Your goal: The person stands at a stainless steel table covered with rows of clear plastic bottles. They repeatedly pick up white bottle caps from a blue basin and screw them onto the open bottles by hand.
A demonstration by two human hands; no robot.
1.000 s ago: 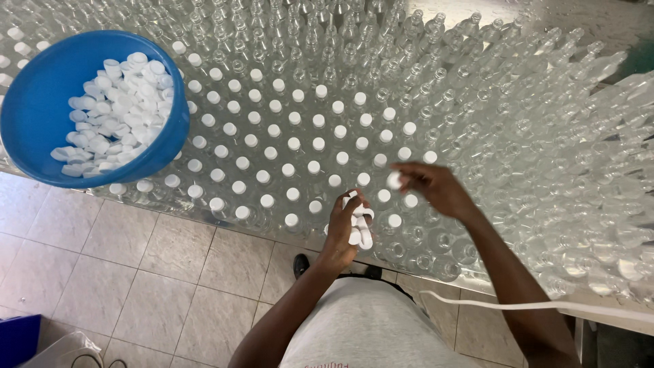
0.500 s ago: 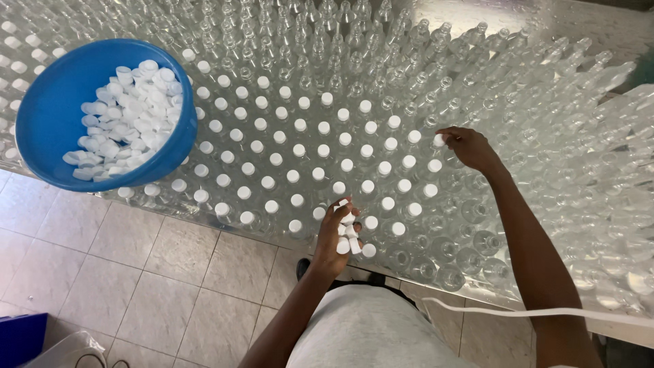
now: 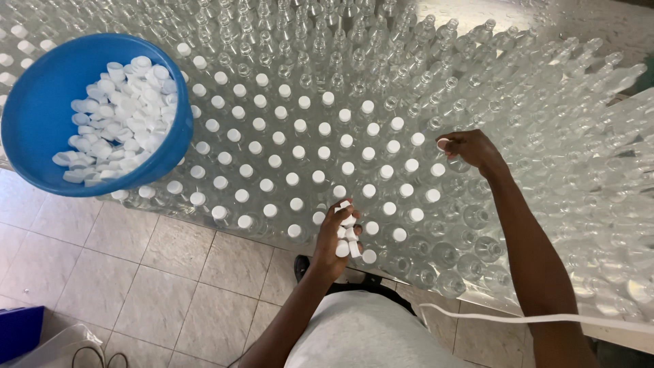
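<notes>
Over upright bottles [image 3: 436, 102] — right hand [image 3: 475, 148] pinches flat cap [image 3: 443, 143].

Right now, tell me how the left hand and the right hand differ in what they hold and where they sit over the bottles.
The left hand clutches a bunch of white caps at the near edge of the bottles; the right hand pinches a single white cap farther in. The left hand sits over capped bottles; the right hand is at the border with the uncapped bottles. Both are bare and hold the same kind of cap.
</notes>
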